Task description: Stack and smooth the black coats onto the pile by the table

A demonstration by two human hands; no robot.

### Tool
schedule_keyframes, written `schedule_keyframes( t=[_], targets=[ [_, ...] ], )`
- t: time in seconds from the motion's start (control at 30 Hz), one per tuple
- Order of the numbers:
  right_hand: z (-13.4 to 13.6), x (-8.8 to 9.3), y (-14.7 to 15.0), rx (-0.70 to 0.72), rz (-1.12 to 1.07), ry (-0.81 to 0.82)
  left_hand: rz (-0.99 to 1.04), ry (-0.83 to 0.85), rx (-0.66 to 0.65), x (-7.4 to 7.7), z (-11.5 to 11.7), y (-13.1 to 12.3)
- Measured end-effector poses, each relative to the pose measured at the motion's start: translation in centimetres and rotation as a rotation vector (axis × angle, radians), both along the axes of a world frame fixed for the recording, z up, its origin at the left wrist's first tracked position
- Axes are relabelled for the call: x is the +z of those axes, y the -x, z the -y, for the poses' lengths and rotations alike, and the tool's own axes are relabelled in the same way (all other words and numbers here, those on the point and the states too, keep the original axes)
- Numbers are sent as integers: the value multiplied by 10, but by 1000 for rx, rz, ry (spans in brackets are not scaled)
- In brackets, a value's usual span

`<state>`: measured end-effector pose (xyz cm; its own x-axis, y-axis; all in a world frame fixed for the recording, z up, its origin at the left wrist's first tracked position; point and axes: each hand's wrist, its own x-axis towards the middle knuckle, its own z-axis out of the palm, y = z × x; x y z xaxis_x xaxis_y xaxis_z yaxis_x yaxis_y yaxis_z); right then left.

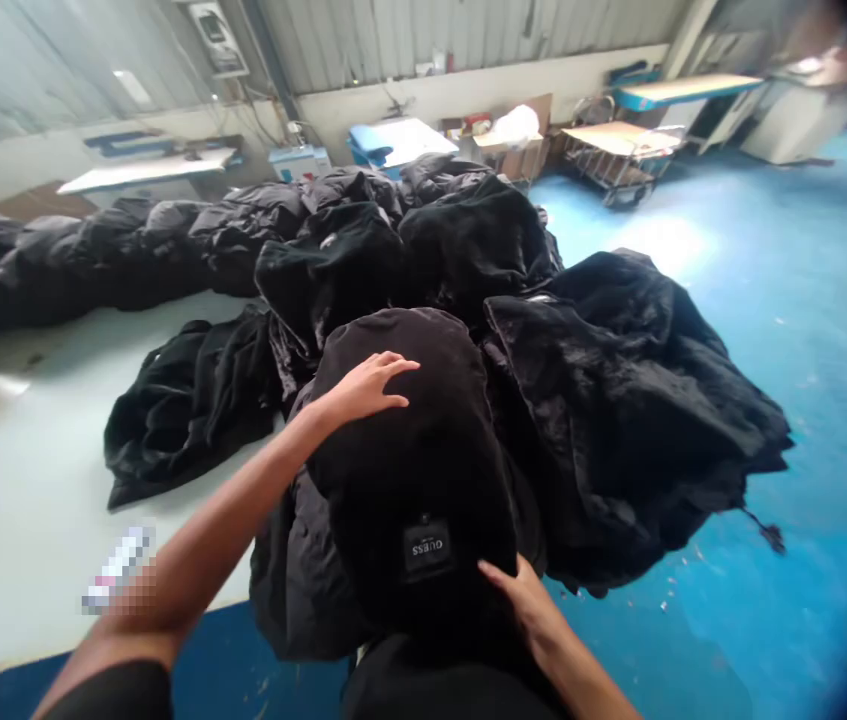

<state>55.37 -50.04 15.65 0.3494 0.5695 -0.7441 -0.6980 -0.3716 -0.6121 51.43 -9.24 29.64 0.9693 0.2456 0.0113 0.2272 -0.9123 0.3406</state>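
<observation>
Directly in front of me lies a black fleece-lined jacket [415, 430], spread over the table's edge with its rounded, hood-like part pointing away. A dark label [427, 548] reading GUESS sits upside down near its close end. My left hand [370, 388] is open over the upper left of the fleece, fingers apart; whether it presses down is unclear. At the lower right edge, my right hand [528, 595] has its thumb on the fleece, and its other fingers are partly hidden around the edge. Smooth padded fabric [310, 570] shows beneath on the left.
More black garments [633, 400] hang over the table's right side, with a cord dangling. Another dark garment [194, 400] lies on the pale tabletop [33, 520]. A long garment pile [160, 240] runs across the back. Beyond are work tables and a trolley [618, 150] on blue floor.
</observation>
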Motion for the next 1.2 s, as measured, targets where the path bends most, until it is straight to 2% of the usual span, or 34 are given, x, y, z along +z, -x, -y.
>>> schedule_keyframes(
  t=[0.07,0.1,0.17,0.23,0.3,0.37,0.4,0.43,0.47,0.5,0.57,0.63,0.7,0.87,0.9,0.93,1.0,1.03,1.1,1.2],
  targets=[
    [-10,1,-1,-61,0,8,-188,35,-181,2,-9,-43],
    [-13,1,-2,-69,10,17,-243,41,-241,2,-9,-56],
    [-17,0,-8,-34,26,18,-238,31,-297,2,-4,-61],
    [-14,0,-18,69,36,10,-111,10,-278,3,1,-38],
    [-5,0,-31,179,127,27,54,-14,-182,1,11,11],
    [5,-2,-47,263,398,46,184,-18,0,-10,32,76],
    [9,-4,-54,295,581,44,217,-3,135,-20,47,111],
    [13,-6,-61,323,750,27,228,30,300,-33,66,144],
    [15,-9,-67,341,875,2,226,85,521,-48,87,174],
    [14,-11,-73,345,936,-26,222,170,761,-64,109,198],
    [5,-14,-83,323,899,-82,167,494,1072,-94,148,227],
    [-18,-14,-94,306,797,-113,125,842,1228,-112,174,228],
    [-50,-11,-103,341,745,-152,163,1055,1240,-115,185,209],
    [-128,0,-116,504,628,-426,365,1334,1093,-89,174,156],
    [-137,4,-116,542,625,-481,419,1337,1082,-84,171,151],
    [-143,8,-117,578,656,-527,487,1268,1065,-79,167,148],
    [-148,21,-118,602,845,-589,618,979,1014,-74,157,148],
    [-149,28,-118,562,1000,-606,660,827,990,-72,150,150],
    [-150,41,-120,380,1364,-641,723,539,930,-71,135,157],
    [-158,52,-125,47,1788,-700,798,260,800,-74,107,164]
  ],
)
